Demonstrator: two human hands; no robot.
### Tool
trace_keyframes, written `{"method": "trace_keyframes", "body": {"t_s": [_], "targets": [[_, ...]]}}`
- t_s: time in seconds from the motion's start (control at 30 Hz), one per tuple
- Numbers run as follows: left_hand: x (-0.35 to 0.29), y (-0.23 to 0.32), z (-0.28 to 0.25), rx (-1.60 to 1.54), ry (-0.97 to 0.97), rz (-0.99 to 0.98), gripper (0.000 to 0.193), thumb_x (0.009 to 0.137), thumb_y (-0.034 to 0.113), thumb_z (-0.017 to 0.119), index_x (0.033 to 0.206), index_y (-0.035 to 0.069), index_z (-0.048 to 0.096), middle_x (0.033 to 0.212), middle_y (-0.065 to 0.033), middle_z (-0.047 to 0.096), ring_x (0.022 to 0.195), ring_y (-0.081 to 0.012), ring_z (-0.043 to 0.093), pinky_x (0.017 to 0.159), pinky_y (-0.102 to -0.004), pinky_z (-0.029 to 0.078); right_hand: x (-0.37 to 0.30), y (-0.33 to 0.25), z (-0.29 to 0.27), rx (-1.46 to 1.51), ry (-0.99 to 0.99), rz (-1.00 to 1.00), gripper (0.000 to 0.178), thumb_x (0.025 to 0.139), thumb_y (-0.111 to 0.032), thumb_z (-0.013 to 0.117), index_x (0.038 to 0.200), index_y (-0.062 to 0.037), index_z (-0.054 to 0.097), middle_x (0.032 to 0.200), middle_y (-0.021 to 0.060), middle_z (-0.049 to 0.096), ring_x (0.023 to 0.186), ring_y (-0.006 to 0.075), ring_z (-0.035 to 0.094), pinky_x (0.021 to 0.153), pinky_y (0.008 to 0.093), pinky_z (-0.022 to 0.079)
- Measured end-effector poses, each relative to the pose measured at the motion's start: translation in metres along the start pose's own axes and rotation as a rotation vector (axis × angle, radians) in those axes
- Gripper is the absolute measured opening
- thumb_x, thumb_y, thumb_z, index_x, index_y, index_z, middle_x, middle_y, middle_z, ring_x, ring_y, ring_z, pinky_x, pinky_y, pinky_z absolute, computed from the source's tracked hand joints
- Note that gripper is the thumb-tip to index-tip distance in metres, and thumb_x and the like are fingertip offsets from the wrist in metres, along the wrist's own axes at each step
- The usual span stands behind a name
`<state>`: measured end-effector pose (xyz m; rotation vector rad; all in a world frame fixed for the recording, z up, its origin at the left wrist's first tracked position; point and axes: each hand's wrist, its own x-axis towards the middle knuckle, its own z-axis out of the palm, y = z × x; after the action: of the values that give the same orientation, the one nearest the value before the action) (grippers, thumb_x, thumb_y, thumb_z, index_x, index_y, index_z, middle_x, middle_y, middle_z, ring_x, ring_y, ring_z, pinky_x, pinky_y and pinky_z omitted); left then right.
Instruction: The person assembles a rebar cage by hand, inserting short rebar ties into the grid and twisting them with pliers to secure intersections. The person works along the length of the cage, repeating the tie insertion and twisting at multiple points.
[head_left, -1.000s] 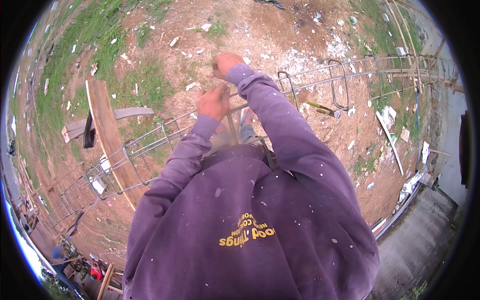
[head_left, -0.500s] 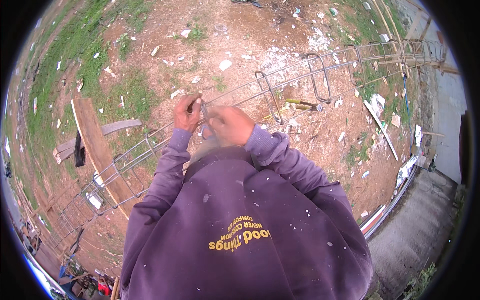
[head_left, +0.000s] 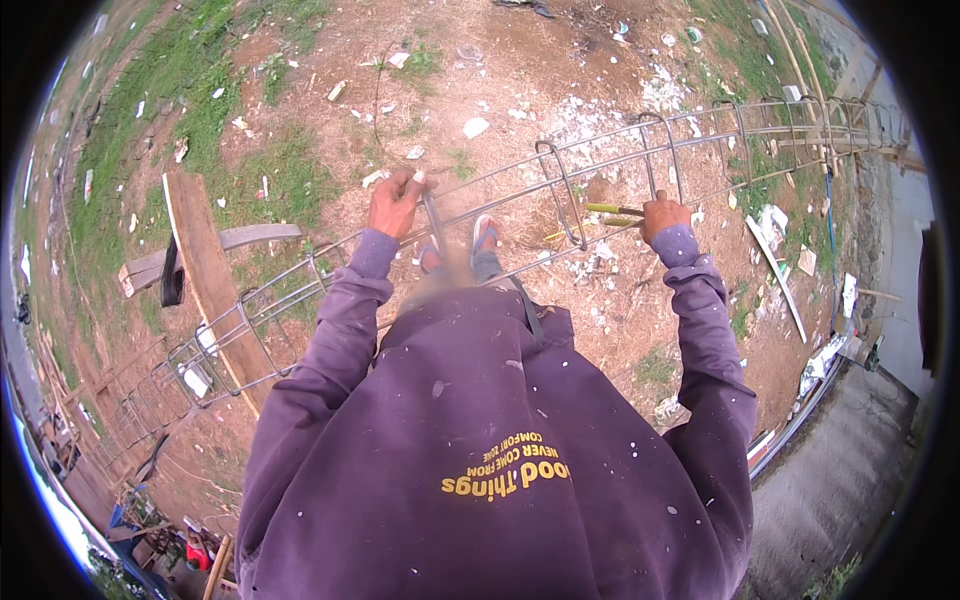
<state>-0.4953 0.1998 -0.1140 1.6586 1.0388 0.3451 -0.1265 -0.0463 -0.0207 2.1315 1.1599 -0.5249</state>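
A long steel rebar cage (head_left: 568,190) runs across in front of me, from lower left to upper right, with bent stirrups around its bars. My left hand (head_left: 396,207) is closed at the cage's middle, thumb and fingers pinching the upper end of a stirrup (head_left: 432,212). Farther right, my right hand (head_left: 664,218) is closed around the head end of yellow-handled pincers (head_left: 604,208). Their handles point left, beside another stirrup. The palm hides the pincers' jaws.
My sandalled feet (head_left: 485,236) stand below the cage. A wooden plank (head_left: 205,255) supports the cage at left, near a curved board (head_left: 245,237). Litter and white debris (head_left: 590,130) dot the soil. A concrete slab (head_left: 830,460) lies lower right.
My right hand has left the stirrup beside my left hand and moved right, taking hold of the pincers. My left hand keeps its pinch on the stirrup. The view has shifted slightly.
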Motion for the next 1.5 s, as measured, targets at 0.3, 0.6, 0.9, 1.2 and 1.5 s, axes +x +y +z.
{"method": "trace_keyframes", "body": {"t_s": [0.3, 0.6, 0.9, 1.2, 1.5], "targets": [[-0.015, 0.026, -0.022, -0.030, -0.221, 0.060, 0.041, 0.098, 0.035, 0.055, 0.120, 0.004, 0.067, 0.118, -0.0159, 0.069, 0.108, -0.0228, 0.064, 0.096, -0.0393, 0.050, -0.068, 0.073, -0.050, 0.298, 0.428, -0.244, 0.023, 0.081, -0.025, 0.065, 0.085, -0.0037, 0.071, 0.076, 0.0216, 0.068, 0.076, 0.0393, 0.066, 0.070, 0.0475, 0.052], [-0.008, 0.023, -0.024, 0.015, -0.380, -0.053, 0.057, 0.082, 0.027, 0.080, 0.127, -0.002, 0.060, 0.127, -0.0180, 0.062, 0.120, -0.0283, 0.059, 0.106, -0.0408, 0.046, -0.130, 0.132, -0.063, 1.716, 0.381, -0.645, 0.046, 0.084, -0.017, 0.072, 0.121, -0.0021, 0.049, 0.108, 0.0230, 0.067, 0.079, 0.0206, 0.068, 0.073, 0.0315, 0.055], [-0.017, 0.013, -0.020, -0.006, -0.279, -0.042, 0.059, 0.077, 0.032, 0.083, 0.120, -0.003, 0.062, 0.121, -0.0227, 0.065, 0.119, -0.0345, 0.061, 0.105, -0.0432, 0.046, -0.035, -0.104, -0.075, 2.203, 0.367, -0.578, 0.083, 0.098, -0.008, 0.052, 0.158, -0.0226, -0.004, 0.125, 0.0263, 0.059, 0.101, 0.0285, 0.067, 0.075, 0.0369, 0.062], [-0.014, 0.023, -0.021, -0.059, -0.270, -0.113, 0.100, 0.071, 0.025, 0.089, 0.148, -0.003, 0.032, 0.126, -0.0262, 0.062, 0.121, -0.0318, 0.059, 0.106, -0.0416, 0.046, 0.049, -0.264, -0.096, 2.284, 0.178, -0.485, 0.056, 0.101, -0.006, 0.050, 0.151, 0.0025, 0.027, 0.126, 0.0228, 0.059, 0.107, 0.0289, 0.066, 0.081, 0.0368, 0.061], [-0.019, 0.038, -0.024, -0.186, -0.256, -0.113, 0.107, 0.067, 0.025, 0.091, 0.148, -0.007, 0.030, 0.121, -0.0307, 0.063, 0.117, -0.0326, 0.062, 0.103, -0.0403, 0.048, 0.057, -0.314, -0.091, 2.325, 0.085, -0.457, 0.046, 0.103, -0.013, 0.048, 0.144, 0.0051, 0.037, 0.116, 0.0200, 0.063, 0.099, 0.0265, 0.068, 0.074, 0.0355, 0.063]]}}
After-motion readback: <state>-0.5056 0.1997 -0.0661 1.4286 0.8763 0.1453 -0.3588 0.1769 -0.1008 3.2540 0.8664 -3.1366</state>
